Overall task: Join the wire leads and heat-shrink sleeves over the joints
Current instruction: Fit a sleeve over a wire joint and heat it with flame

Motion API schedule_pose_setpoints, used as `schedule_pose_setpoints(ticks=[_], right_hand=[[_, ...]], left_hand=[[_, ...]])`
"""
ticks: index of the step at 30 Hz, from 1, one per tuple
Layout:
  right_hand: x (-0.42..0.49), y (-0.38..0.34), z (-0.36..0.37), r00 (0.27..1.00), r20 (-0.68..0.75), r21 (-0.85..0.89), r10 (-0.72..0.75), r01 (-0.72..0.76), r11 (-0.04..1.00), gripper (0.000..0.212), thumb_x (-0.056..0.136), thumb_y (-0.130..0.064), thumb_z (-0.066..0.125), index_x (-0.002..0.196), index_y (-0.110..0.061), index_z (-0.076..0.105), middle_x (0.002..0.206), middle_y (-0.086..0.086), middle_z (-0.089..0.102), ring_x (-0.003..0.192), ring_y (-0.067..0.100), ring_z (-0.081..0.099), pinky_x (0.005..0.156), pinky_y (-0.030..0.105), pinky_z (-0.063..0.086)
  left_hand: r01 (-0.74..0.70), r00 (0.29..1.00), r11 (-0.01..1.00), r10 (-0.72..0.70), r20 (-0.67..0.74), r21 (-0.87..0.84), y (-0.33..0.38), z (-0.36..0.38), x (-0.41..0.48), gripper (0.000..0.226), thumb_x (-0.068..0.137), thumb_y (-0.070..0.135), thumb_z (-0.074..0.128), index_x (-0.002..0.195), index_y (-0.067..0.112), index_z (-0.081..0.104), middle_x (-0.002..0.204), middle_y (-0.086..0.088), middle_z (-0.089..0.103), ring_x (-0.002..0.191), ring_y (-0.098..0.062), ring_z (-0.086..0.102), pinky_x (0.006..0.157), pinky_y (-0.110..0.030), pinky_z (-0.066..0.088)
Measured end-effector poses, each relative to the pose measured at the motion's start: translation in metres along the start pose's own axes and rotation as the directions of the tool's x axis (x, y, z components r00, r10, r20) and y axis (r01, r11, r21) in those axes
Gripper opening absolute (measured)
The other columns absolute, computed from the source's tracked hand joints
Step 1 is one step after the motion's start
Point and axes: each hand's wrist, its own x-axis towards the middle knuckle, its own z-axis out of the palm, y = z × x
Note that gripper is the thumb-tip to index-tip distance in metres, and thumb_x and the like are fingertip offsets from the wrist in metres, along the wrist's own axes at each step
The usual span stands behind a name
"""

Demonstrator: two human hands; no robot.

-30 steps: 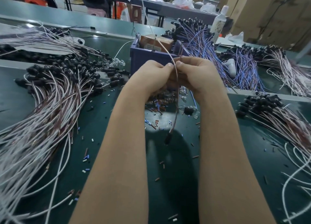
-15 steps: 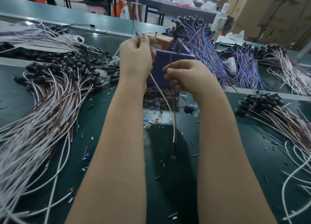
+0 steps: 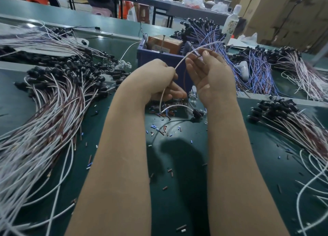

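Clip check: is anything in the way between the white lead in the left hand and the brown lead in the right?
Nothing visible. The left hand grips the white lead, the right hand pinches the brown lead; the blue bin sits behind them.

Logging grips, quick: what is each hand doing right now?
Left hand: grips the white wire.
Right hand: pinches the brown wire.

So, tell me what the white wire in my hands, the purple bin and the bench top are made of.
The white wire: flexible plastic-insulated lead, smooth, slightly glossy; it bends in a springy arc.
The purple bin: looks like moulded plastic, matte, even colour.
The bench top: dark green mat, probably rubber or vinyl, with a dull sheen.
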Motion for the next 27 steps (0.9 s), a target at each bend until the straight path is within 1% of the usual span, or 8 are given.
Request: schedule_pose_setpoints(ticks=[6, 9, 11, 13, 18, 20, 23, 27], right_hand=[[-0.004, 0.0, 0.001, 0.998, 0.064, -0.103, -0.021, 0.028, 0.994, 0.023, 0.098, -0.005, 0.046, 0.081, -0.01, 0.06, 0.069, 0.005, 0.07, 0.061, 0.012, 0.059, 0.056, 0.017, 0.051], [-0.005, -0.001, 0.002, 0.995, 0.097, -0.228, -0.015, 0.037, 0.973, 0.025, 0.097, -0.003, 0.045, 0.078, -0.008, 0.06, 0.064, 0.003, 0.067, 0.057, 0.012, 0.055, 0.053, 0.017, 0.049], [-0.007, -0.001, 0.005, 0.988, 0.154, -0.317, 0.019, 0.031, 0.948, 0.024, 0.097, -0.002, 0.045, 0.079, -0.008, 0.06, 0.065, 0.004, 0.065, 0.056, 0.011, 0.054, 0.054, 0.017, 0.048], [-0.009, 0.001, 0.007, 0.973, 0.22, -0.388, 0.075, 0.017, 0.922, 0.022, 0.096, 0.0, 0.045, 0.08, -0.007, 0.06, 0.061, 0.001, 0.064, 0.053, 0.009, 0.054, 0.053, 0.017, 0.047], [-0.011, 0.007, 0.008, 0.91, 0.335, -0.511, 0.243, -0.041, 0.859, 0.021, 0.092, 0.006, 0.042, 0.079, -0.005, 0.055, 0.055, 0.004, 0.059, 0.046, 0.011, 0.052, 0.048, 0.019, 0.042], [-0.011, 0.007, 0.006, 0.898, 0.345, -0.54, 0.273, -0.048, 0.84, 0.022, 0.093, 0.003, 0.042, 0.077, -0.006, 0.055, 0.059, 0.006, 0.058, 0.048, 0.013, 0.05, 0.046, 0.018, 0.044], [-0.012, 0.005, 0.006, 0.888, 0.335, -0.594, 0.314, -0.06, 0.802, 0.024, 0.093, -0.001, 0.046, 0.073, -0.008, 0.058, 0.06, 0.004, 0.063, 0.049, 0.013, 0.053, 0.048, 0.018, 0.048], [-0.01, -0.007, 0.005, 0.973, 0.169, -0.775, 0.156, 0.033, 0.631, 0.021, 0.094, -0.008, 0.05, 0.079, -0.014, 0.063, 0.076, 0.005, 0.06, 0.054, 0.011, 0.056, 0.055, 0.02, 0.052]], left_hand=[[0.052, 0.997, 0.977, -0.063, 0.047, 0.206, -0.002, 0.001, -0.003, 0.025, 0.095, 0.015, 0.037, 0.082, 0.007, 0.057, 0.071, -0.009, 0.074, 0.06, -0.016, 0.071, 0.054, -0.022, 0.056], [-0.052, 0.989, 0.941, 0.094, -0.11, 0.335, -0.004, -0.002, 0.005, 0.031, 0.097, 0.022, 0.042, 0.09, 0.003, 0.065, 0.093, -0.012, 0.073, 0.086, -0.023, 0.071, 0.08, -0.035, 0.057], [-0.137, 0.943, 0.942, 0.218, -0.252, 0.306, -0.003, -0.004, 0.007, 0.034, 0.099, 0.027, 0.04, 0.105, 0.003, 0.064, 0.105, -0.014, 0.068, 0.099, -0.028, 0.064, 0.092, -0.043, 0.05], [-0.197, 0.915, 0.947, 0.27, -0.299, 0.253, -0.001, -0.002, 0.006, 0.035, 0.101, 0.028, 0.037, 0.111, 0.006, 0.062, 0.107, -0.011, 0.066, 0.103, -0.026, 0.062, 0.096, -0.044, 0.048], [-0.232, 0.915, 0.966, 0.257, -0.31, 0.115, -0.005, 0.005, 0.009, 0.026, 0.099, 0.02, 0.044, 0.091, 0.009, 0.066, 0.077, -0.005, 0.06, 0.078, -0.021, 0.056, 0.087, -0.039, 0.052], [-0.223, 0.909, 0.975, 0.212, -0.36, 0.01, -0.008, 0.004, 0.01, 0.018, 0.095, 0.015, 0.051, 0.082, 0.014, 0.065, 0.071, -0.002, 0.06, 0.067, -0.017, 0.055, 0.074, -0.03, 0.052], [-0.201, 0.911, 0.962, 0.114, -0.397, -0.185, -0.011, 0.002, 0.011, 0.012, 0.093, 0.005, 0.054, 0.09, 0.009, 0.065, 0.068, -0.001, 0.061, 0.055, -0.01, 0.056, 0.054, -0.02, 0.051], [-0.212, 0.883, 0.957, 0.101, -0.459, -0.198, -0.012, 0.001, 0.013, 0.014, 0.095, 0.006, 0.05, 0.095, 0.009, 0.064, 0.07, 0.003, 0.063, 0.061, -0.002, 0.056, 0.054, -0.008, 0.045]])
